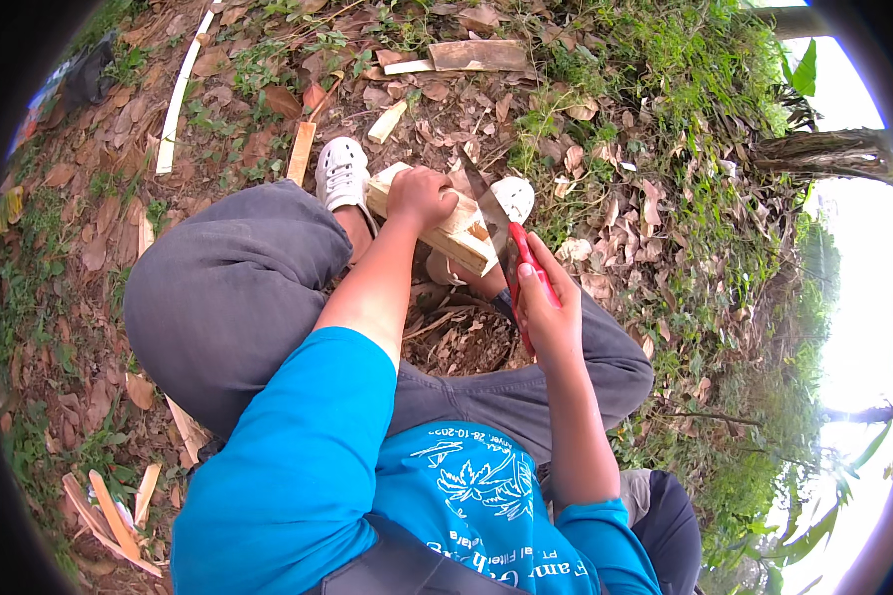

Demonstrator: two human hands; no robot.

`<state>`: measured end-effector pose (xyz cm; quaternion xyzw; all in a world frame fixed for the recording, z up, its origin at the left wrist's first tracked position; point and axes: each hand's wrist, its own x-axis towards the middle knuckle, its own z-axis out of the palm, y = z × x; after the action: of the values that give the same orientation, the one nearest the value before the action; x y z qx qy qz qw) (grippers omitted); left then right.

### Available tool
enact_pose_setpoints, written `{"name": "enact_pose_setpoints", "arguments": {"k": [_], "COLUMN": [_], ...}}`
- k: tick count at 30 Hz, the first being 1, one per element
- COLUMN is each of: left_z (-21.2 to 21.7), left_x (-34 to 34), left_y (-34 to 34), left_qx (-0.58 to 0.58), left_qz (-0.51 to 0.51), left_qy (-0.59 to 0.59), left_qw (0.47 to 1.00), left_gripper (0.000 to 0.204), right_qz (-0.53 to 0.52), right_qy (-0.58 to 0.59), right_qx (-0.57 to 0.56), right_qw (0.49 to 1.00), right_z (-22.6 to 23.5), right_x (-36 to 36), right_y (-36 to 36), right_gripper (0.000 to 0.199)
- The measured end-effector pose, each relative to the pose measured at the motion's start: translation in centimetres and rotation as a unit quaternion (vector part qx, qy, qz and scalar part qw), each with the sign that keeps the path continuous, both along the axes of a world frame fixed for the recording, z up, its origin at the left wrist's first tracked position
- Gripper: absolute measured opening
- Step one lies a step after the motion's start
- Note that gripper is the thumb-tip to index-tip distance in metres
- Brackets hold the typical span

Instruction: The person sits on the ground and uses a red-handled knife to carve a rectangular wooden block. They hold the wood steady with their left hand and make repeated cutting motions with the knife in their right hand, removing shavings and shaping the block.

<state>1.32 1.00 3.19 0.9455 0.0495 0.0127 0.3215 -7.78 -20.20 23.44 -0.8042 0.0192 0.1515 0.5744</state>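
Note:
My left hand [422, 196] is closed over the top of a pale wooden block [458, 241], pressing down on it between my feet. The block lies at a slant, with a notch or cut mark near its right end. My right hand [551, 315] is wrapped round the red handle of a hand saw [489, 205]. Its dark blade points away from me and lies along the block's right end. Whether the teeth touch the wood cannot be made out.
White clogs [342, 171] on my feet flank the block. Around lie a long pale strip [177, 104], a brown board [478, 56], a short offcut [387, 121] and several split pieces [114, 514] at lower left. Dry leaves and weeds cover the ground; a trunk [826, 157] stands at right.

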Motion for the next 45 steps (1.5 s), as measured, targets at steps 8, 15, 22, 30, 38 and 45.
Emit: {"name": "enact_pose_setpoints", "arguments": {"k": [8, 15, 22, 30, 38, 45], "left_z": [-0.1, 0.8, -0.5, -0.3, -0.1, 0.0], "left_x": [-0.3, 0.5, 0.2, 0.5, 0.7, 0.8], "left_y": [-1.5, -2.8, -3.6, -3.2, -2.7, -3.2], "left_qx": [0.053, 0.029, -0.002, 0.006, 0.013, 0.019], "left_qz": [0.075, 0.129, 0.166, 0.163, 0.152, 0.153], "left_qy": [0.068, 0.092, -0.007, -0.015, 0.003, 0.023], "left_qw": [0.993, 0.987, 0.986, 0.987, 0.988, 0.988], "left_gripper": [0.039, 0.032, 0.019, 0.024, 0.027, 0.032], "right_qz": [-0.017, -0.096, -0.116, -0.102, -0.096, -0.07], "right_qy": [-0.037, -0.062, -0.051, -0.1, -0.081, -0.005], "right_qx": [0.003, 0.051, 0.039, -0.021, -0.026, -0.063], "right_qw": [0.999, 0.992, 0.991, 0.989, 0.992, 0.996], "right_z": [-2.0, -0.8, -2.1, -3.0, -2.2, 1.8], "right_x": [-2.5, -3.3, -1.6, -0.9, -1.3, -2.0], "right_y": [-0.2, 1.0, 2.0, 4.3, 4.8, 3.5], "right_gripper": [0.047, 0.045, 0.042, 0.041, 0.042, 0.044]}}
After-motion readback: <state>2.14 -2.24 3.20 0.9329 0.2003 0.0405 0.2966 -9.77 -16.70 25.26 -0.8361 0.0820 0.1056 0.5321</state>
